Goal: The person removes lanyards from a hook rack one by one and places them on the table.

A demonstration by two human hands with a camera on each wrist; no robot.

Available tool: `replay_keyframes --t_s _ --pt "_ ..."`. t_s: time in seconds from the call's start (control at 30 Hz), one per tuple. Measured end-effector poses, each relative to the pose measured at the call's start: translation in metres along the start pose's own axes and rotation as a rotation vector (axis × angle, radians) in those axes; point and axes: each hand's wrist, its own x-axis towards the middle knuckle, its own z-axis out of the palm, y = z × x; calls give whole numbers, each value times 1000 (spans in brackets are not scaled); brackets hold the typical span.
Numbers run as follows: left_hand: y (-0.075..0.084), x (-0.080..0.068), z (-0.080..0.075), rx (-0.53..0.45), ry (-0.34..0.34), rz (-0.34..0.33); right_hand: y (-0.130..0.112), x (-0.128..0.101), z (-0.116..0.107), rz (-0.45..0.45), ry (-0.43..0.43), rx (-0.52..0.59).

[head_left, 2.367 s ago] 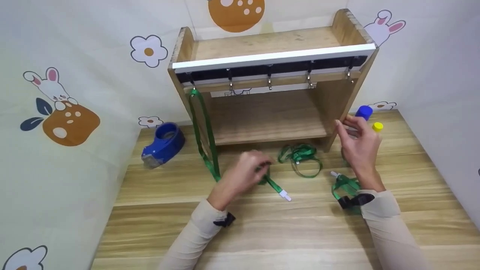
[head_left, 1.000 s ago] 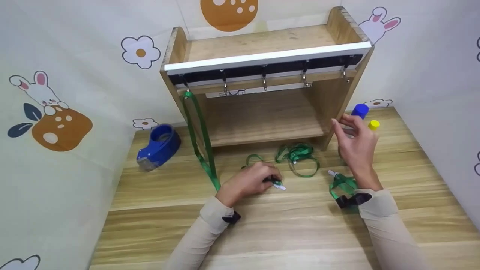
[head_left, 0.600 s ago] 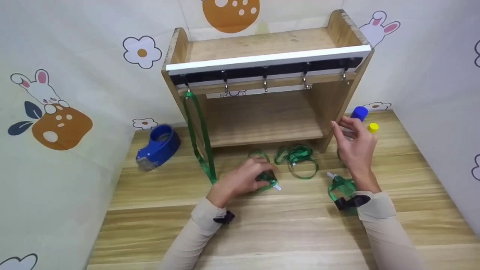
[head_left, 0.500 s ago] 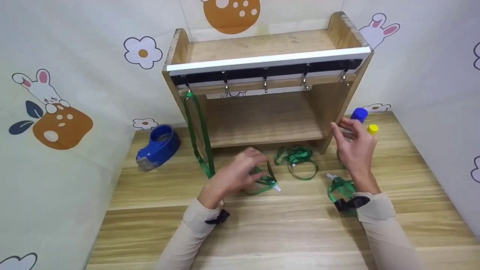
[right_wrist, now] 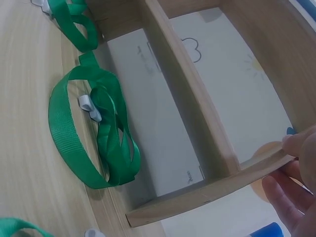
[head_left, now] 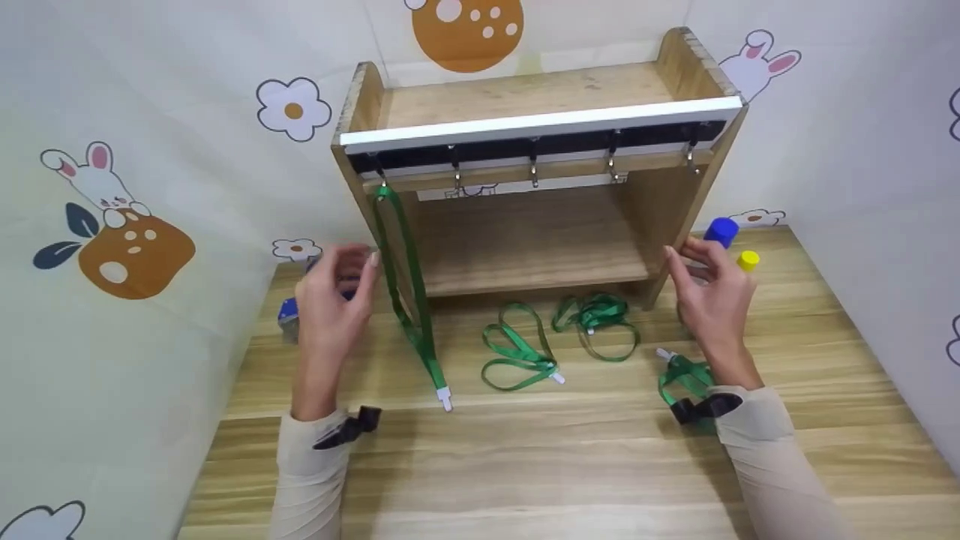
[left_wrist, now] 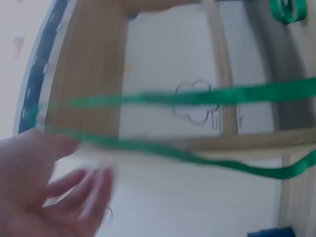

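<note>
A wooden shelf (head_left: 525, 90) has a row of hooks under its top board. One green lanyard (head_left: 405, 277) hangs from the leftmost hook, and its white clip (head_left: 445, 396) lies on the table. My left hand (head_left: 337, 292) is raised just left of that lanyard, fingers relaxed and holding nothing. In the left wrist view the lanyard's strands (left_wrist: 197, 98) cross in front of the blurred hand (left_wrist: 49, 187). My right hand (head_left: 709, 292) rests against the shelf's right side panel (right_wrist: 207, 192), thumb at its front edge. Three more lanyards (head_left: 517, 352) (head_left: 596, 319) (head_left: 686, 375) lie on the table.
A blue tape dispenser (head_left: 289, 311) sits at the left, mostly hidden behind my left hand. A blue-capped bottle (head_left: 721, 231) and a yellow-capped one (head_left: 747, 260) stand right of the shelf. Patterned walls close in the table at the back and on both sides.
My left hand let go of the lanyard in the middle of the table, which now lies in loops. It moved left and up beside the hanging lanyard. The right hand stayed put.
</note>
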Motion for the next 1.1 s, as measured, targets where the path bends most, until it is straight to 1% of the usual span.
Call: replay_keyframes --t_s 0.03,0.1,0.17,0.23,0.33,0.43,0.53,0.6,0.63,0.67,0.73,0.83,0.87,0.9,0.97,1.03,1.1 --pt "-3 0 -2 13 -62 -9 1 0 0 -2 1 -4" --pt "-5 1 -3 32 -165 3 2 -1 -1 10 -5 -18" --pt "-4 1 -2 20 -233 25 2 -2 -1 20 -11 -28" --pt "-1 -1 2 -4 -271 39 2 -2 -2 27 -15 -34" --pt "2 -3 8 -29 -311 48 2 -2 -2 36 -17 -39" --pt "4 -5 13 -6 -332 64 2 -2 -2 45 -18 -41" --pt "3 -6 16 27 -332 75 2 -2 -2 46 -18 -41" --pt "1 -6 17 33 -307 85 3 -3 -2 45 -21 -42" --pt "0 -6 16 25 -281 94 3 -3 -2 45 -22 -43" --pt "0 -6 16 10 -245 110 3 -3 -2 46 -24 -44" --pt "1 -5 15 -27 -141 161 2 -3 -3 46 -24 -45" --pt "5 -4 13 -58 20 265 1 -2 -3 33 -18 -39" --pt "7 -4 13 -61 54 299 1 -1 -3 25 -14 -34" --pt "9 -5 13 -52 72 328 1 -1 -3 19 -10 -29" --pt "14 -7 12 -16 56 380 1 0 -2 12 -6 -23" --pt "18 -8 10 37 -9 412 0 0 -2 10 -5 -18" --pt "22 -10 7 107 -89 423 -1 0 -2 19 -9 -22"
